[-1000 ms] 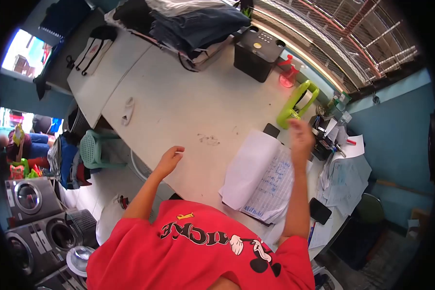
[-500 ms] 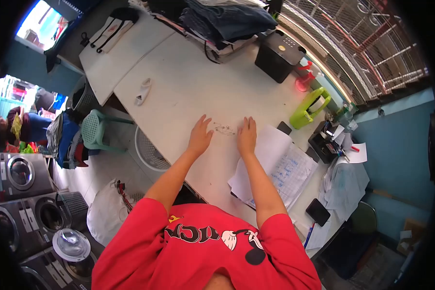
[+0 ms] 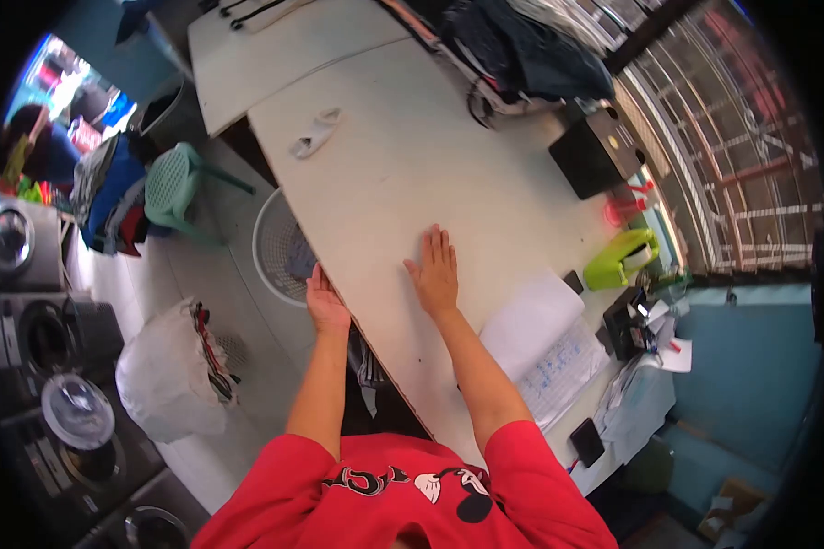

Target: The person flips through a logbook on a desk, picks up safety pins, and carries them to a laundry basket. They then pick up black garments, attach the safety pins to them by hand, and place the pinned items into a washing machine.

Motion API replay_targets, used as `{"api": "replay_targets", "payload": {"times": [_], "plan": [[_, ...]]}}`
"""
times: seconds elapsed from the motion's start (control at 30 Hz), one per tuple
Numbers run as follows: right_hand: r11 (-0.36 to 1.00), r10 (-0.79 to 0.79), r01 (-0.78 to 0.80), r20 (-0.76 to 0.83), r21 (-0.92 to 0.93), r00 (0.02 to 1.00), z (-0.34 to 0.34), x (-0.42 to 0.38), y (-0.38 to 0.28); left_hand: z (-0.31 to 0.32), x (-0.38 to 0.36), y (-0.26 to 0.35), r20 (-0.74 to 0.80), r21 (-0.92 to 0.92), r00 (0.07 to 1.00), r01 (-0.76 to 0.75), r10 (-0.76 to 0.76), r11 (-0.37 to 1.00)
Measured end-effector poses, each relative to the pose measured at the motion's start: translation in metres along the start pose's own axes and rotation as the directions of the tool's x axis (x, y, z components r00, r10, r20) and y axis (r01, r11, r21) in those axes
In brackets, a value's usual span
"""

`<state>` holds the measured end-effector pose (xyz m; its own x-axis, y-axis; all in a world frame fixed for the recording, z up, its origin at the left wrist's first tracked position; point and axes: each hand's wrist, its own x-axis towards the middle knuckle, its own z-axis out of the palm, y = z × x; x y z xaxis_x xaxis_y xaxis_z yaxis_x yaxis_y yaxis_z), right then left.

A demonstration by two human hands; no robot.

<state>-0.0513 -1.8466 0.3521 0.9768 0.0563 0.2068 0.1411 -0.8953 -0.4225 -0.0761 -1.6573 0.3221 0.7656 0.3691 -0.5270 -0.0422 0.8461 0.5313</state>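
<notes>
My left hand (image 3: 328, 304) is at the near edge of the white table (image 3: 375, 174), palm turned up and fingers extended just below the tabletop. I make out nothing in it. Just beyond its fingertips, on the floor, stands a white plastic basket (image 3: 267, 240) with grey cloth inside. My right hand (image 3: 436, 274) lies palm down on the table with its fingers spread. To its right is an open notebook (image 3: 545, 339) with blue handwriting. A small white oblong thing (image 3: 316, 133) lies farther up the table.
Folded dark clothes (image 3: 522, 55), a black box (image 3: 595, 154), a red spray bottle (image 3: 624, 209) and a lime-green holder (image 3: 618, 261) line the far side. A phone (image 3: 587, 442) lies at right. On the left are a green stool (image 3: 172, 190), a white sack (image 3: 169, 371) and washing machines (image 3: 50, 334).
My left hand has moved off the tabletop to its edge and turned palm up. My right hand has shifted left and flattened. The thin dark looped bits between them are gone from the table.
</notes>
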Motion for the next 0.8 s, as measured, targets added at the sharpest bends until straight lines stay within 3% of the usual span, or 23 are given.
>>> {"api": "replay_targets", "payload": {"times": [0.07,0.1,0.13,0.33,0.4,0.43,0.6,0.67,0.8], "plan": [[0.999,-0.033,0.032,0.047,0.015,0.998,0.009,-0.006,-0.021,-0.022,0.009,-0.003,0.051,-0.353,0.991,0.135,-0.125,0.926],[0.998,-0.062,0.062,0.064,0.013,0.996,0.014,-0.009,-0.032,-0.043,0.019,-0.009,0.307,-0.48,0.948,0.233,-0.087,0.846],[0.998,-0.065,0.064,0.08,0.019,0.995,0.02,-0.011,-0.044,-0.045,0.022,-0.007,0.293,-0.501,0.954,0.211,-0.065,0.84],[0.99,-0.128,0.119,0.128,0.081,0.983,0.047,-0.022,-0.107,-0.011,0.017,-0.004,0.183,-0.508,0.978,0.182,-0.101,0.842],[0.981,-0.175,0.157,0.182,0.112,0.968,0.052,-0.027,-0.117,-0.008,0.007,-0.002,0.238,-0.413,0.966,0.195,-0.102,0.89],[0.977,-0.193,0.167,0.211,0.133,0.958,0.051,-0.028,-0.122,-0.008,0.005,-0.001,0.303,-0.419,0.951,0.194,-0.065,0.887],[0.972,-0.234,0.221,0.222,0.082,0.946,0.054,-0.031,-0.124,-0.01,-0.001,-0.004,0.318,-0.534,0.946,0.229,-0.058,0.814],[0.945,-0.322,0.294,0.254,0.144,0.912,0.05,-0.03,-0.125,-0.014,-0.003,-0.007,0.343,-0.517,0.938,0.235,-0.053,0.823],[0.907,-0.359,0.28,0.23,0.315,0.905,0.051,-0.028,-0.121,-0.019,0.004,-0.011,0.386,-0.491,0.922,0.226,-0.023,0.841]]}}
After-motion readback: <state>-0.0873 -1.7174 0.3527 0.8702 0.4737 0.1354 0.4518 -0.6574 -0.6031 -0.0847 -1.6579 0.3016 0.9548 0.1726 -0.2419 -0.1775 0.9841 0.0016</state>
